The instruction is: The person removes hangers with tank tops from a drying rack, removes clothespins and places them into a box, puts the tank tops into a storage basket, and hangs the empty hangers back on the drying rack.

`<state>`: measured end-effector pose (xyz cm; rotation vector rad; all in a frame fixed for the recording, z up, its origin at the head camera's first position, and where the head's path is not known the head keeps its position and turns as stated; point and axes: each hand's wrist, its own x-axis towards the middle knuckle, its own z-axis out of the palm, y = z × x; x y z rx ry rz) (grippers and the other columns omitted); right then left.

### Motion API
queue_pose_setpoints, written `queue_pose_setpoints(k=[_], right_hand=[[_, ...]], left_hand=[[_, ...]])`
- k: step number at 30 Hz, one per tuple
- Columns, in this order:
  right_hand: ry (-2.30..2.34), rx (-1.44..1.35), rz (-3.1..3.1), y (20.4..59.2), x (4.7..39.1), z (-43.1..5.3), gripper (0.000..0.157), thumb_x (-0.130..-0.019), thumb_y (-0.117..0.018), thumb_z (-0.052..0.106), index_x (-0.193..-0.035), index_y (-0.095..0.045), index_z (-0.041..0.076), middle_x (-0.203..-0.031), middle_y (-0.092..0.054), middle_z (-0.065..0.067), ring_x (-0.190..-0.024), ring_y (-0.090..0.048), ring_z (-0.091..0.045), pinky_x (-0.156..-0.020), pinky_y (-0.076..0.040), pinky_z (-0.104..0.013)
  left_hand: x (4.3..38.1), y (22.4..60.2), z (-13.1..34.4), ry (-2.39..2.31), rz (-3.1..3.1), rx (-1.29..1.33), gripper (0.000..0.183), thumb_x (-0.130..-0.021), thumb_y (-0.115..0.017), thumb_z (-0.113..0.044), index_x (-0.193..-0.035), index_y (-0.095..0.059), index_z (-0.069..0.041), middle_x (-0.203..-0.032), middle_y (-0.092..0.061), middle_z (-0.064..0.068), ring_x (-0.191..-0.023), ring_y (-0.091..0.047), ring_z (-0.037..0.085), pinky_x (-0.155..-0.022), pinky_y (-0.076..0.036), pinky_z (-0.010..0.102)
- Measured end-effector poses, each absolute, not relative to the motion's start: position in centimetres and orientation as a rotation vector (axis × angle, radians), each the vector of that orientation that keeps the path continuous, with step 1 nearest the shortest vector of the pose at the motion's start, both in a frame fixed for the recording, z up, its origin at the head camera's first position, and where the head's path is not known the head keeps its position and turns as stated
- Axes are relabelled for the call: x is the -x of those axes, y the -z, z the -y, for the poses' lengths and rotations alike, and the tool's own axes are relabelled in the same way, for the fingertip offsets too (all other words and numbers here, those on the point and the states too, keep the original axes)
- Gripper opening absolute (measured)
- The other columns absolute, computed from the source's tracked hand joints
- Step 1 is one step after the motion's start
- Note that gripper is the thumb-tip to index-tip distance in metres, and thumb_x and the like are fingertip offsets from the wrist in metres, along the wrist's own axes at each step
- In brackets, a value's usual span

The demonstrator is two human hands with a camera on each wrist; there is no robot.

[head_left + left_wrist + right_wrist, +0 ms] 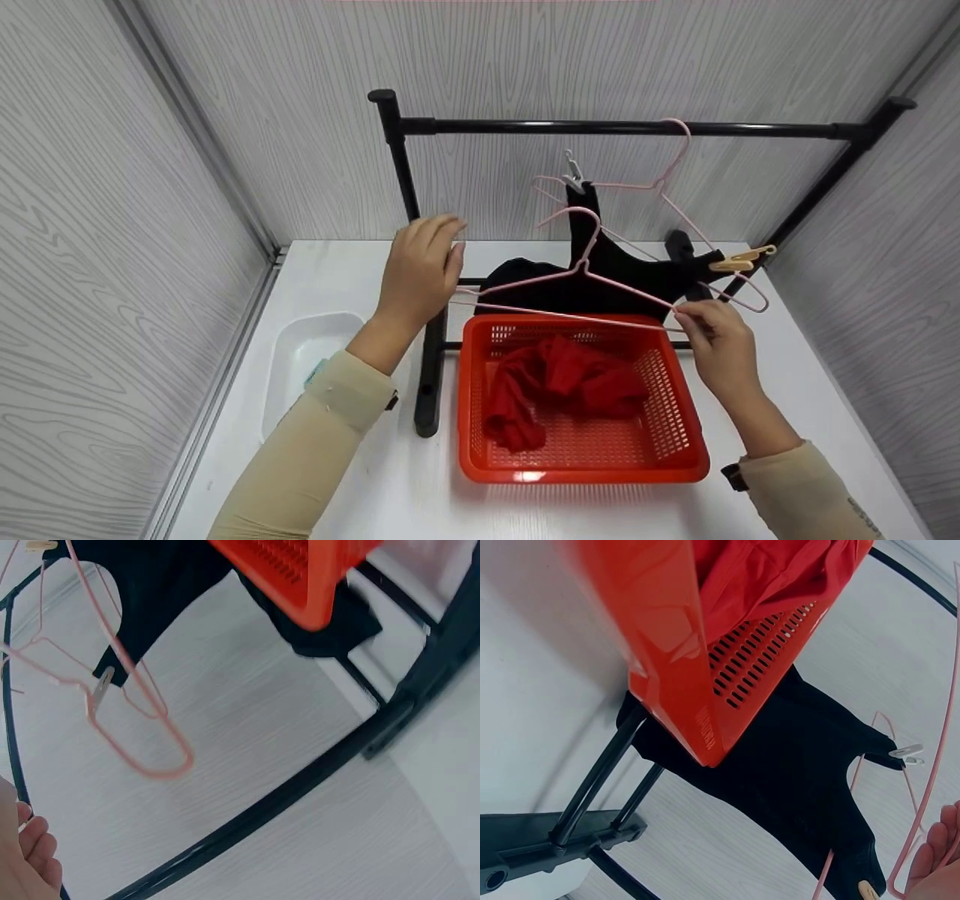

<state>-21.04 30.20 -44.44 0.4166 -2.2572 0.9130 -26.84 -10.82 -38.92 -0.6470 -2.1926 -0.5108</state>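
Note:
My right hand (724,349) pinches the right end of a pink wire hanger (630,287), which is held above the back rim of a red basket. The hanger carries nothing, and its hook points up and left. Beside its left end my left hand (424,262) is raised with loosely bent fingers; the left wrist view shows it apart from the hanger. Behind, a black garment (622,274) hangs from a second pink hanger (679,161) by a grey clothespin (574,176) and a yellow clothespin (742,260). Crumpled red cloth (559,379) lies in the basket (581,476).
A black rack (525,127) spans the back, its left foot (427,405) reaching forward beside the basket. A white tray (281,352) with a small blue-green item sits left on the white table (420,495). Grey wood-patterned panels (300,75) enclose the table.

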Motion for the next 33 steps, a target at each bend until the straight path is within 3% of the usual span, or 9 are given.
queue_pose_setpoints(k=[11, 19, 33], right_hand=[[-0.918, -0.417, 2.242, 44.5, 21.1, -30.3, 0.009, -0.086, -0.072, -0.008, -0.093, -0.073, -0.002, -0.088, -0.067, -0.011, -0.081, -0.052, 0.004, -0.071, -0.043, -0.005], [-0.912, -0.420, 2.240, 44.4, 21.2, -30.4, 0.009, -0.086, -0.072, -0.007, -0.093, -0.074, -0.001, -0.088, -0.067, -0.010, -0.082, -0.053, 0.004, -0.070, -0.043, -0.004], [-0.890, -0.422, 2.240, 44.4, 21.3, -30.3, 0.008, -0.087, -0.072, -0.007, -0.093, -0.073, -0.003, -0.088, -0.067, -0.012, -0.081, -0.053, 0.003, -0.070, -0.042, -0.004]], left_hand=[[28.7, 34.2, 11.8, 0.360, 2.172, 0.589, 0.035, -0.100, -0.053, -0.015, -0.132, -0.057, -0.001, -0.138, -0.056, 0.016, -0.123, -0.052, 0.035, -0.103, -0.041, 0.048], [30.4, 31.7, 12.3, 0.319, 2.279, 0.472, 0.047, -0.100, -0.054, -0.016, -0.144, -0.048, 0.000, -0.153, -0.044, 0.014, -0.135, -0.044, 0.031, -0.109, -0.037, 0.047], [32.1, 31.1, 12.3, 0.299, 2.466, 0.365, 0.057, -0.102, -0.048, -0.018, -0.154, -0.033, -0.002, -0.161, -0.031, 0.011, -0.148, -0.027, 0.026, -0.114, -0.028, 0.046]])
